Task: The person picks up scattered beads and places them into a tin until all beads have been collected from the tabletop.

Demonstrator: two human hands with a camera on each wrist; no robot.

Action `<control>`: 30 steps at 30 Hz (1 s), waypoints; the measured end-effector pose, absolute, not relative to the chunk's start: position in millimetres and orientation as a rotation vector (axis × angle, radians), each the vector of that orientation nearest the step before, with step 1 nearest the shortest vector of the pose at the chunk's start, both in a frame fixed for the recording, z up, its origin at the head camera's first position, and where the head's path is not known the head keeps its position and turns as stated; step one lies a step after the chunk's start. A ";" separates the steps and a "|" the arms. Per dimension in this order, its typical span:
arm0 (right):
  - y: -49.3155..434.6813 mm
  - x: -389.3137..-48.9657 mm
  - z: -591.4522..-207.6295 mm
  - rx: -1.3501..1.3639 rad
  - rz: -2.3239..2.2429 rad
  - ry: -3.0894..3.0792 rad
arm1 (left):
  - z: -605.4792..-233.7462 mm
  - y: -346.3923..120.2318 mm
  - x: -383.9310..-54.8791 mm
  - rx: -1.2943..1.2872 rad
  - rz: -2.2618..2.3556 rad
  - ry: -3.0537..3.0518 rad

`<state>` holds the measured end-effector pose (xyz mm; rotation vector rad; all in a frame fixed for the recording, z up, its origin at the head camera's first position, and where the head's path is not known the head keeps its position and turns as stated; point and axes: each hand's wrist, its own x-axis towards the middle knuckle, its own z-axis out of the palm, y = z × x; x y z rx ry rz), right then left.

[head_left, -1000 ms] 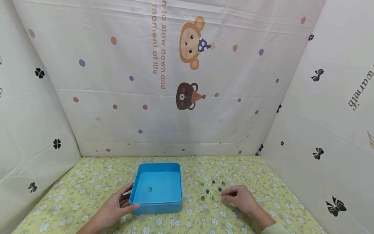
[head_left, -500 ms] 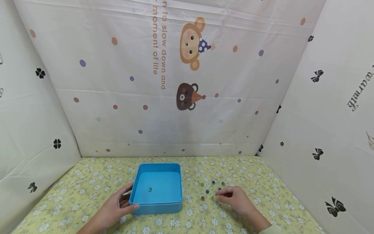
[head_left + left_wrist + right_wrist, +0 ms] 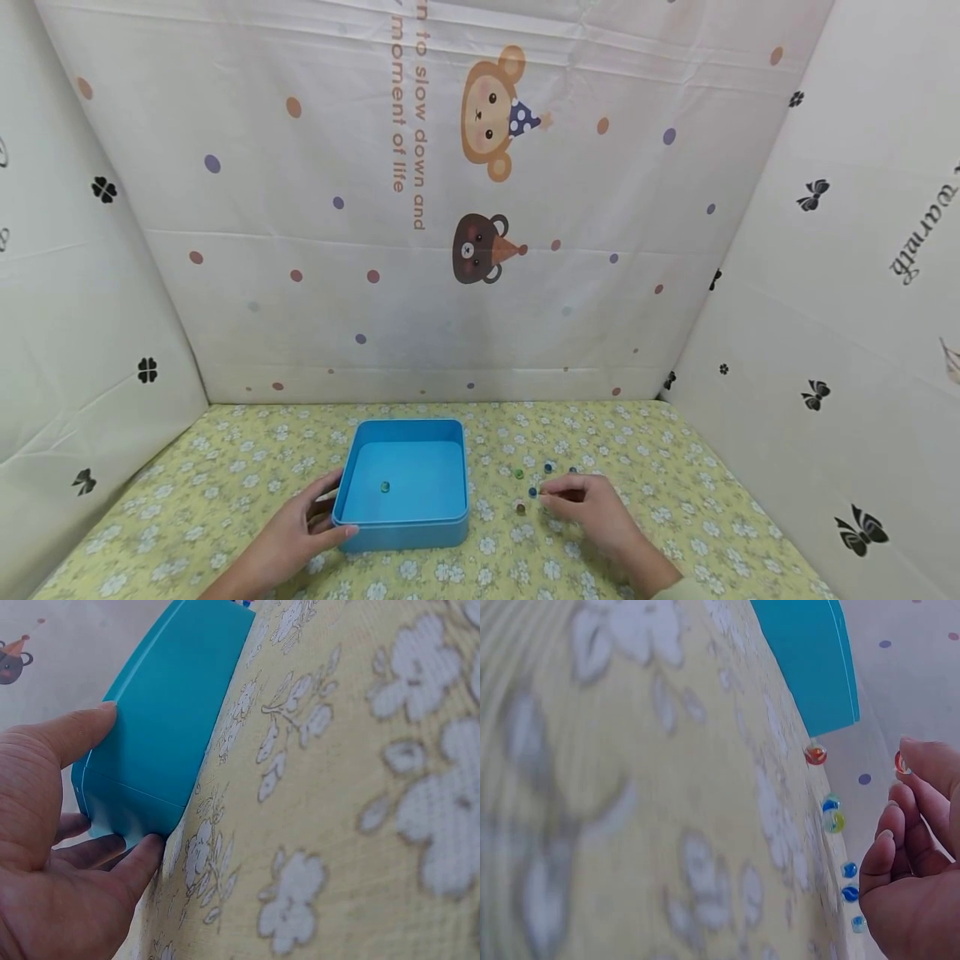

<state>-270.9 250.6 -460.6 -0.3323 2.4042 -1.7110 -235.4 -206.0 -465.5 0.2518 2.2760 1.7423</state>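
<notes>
A square blue box (image 3: 408,479), open at the top, stands on the cloth with a single greenish marble (image 3: 385,487) inside. My left hand (image 3: 292,533) holds the box by its near left corner; the left wrist view shows the thumb along its upper edge and the fingers curled at its side. To the right of the box, my right hand (image 3: 592,508) pinches a clear marble with a red-orange swirl (image 3: 901,761) between thumb and fingertip. Loose marbles lie around that hand: a brownish-red one (image 3: 521,508), a green one (image 3: 519,473) and several blue ones (image 3: 548,468).
A yellow cloth (image 3: 247,467) with white flowers covers the table. White printed sheets rise behind it as a back wall (image 3: 420,317) and at both sides, the right one (image 3: 765,433) bearing black bows.
My right hand has moved left, toward the box, and picked up the marble that lay in front of its fingertips. The left hand and the box have stayed put.
</notes>
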 end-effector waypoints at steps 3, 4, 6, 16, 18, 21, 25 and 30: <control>246.3 -271.4 -460.1 -0.335 -1.716 2.413 | -465.4 -205.7 -235.6 0.261 1.742 2.274; 244.7 -271.5 -460.0 -0.338 -1.714 2.422 | -465.4 -205.7 -235.6 0.264 1.742 2.273; 241.2 -271.5 -459.6 -0.335 -1.726 2.419 | -465.4 -205.7 -235.5 0.266 1.739 2.272; 225.9 -272.2 -460.4 -0.329 -1.811 2.362 | -465.7 -205.9 -234.9 0.268 1.737 2.271; 223.1 -273.0 -460.6 -0.349 -1.822 2.359 | -466.2 -205.8 -234.9 0.258 1.734 2.279; 219.9 -273.5 -460.9 -0.368 -1.833 2.364 | -467.3 -205.8 -235.4 0.244 1.726 2.289; 216.0 -274.1 -461.0 -0.372 -1.841 2.376 | -467.8 -205.5 -236.4 0.231 1.720 2.292; 210.7 -275.3 -462.2 -0.404 -1.850 2.381 | -467.0 -205.5 -237.2 0.236 1.718 2.294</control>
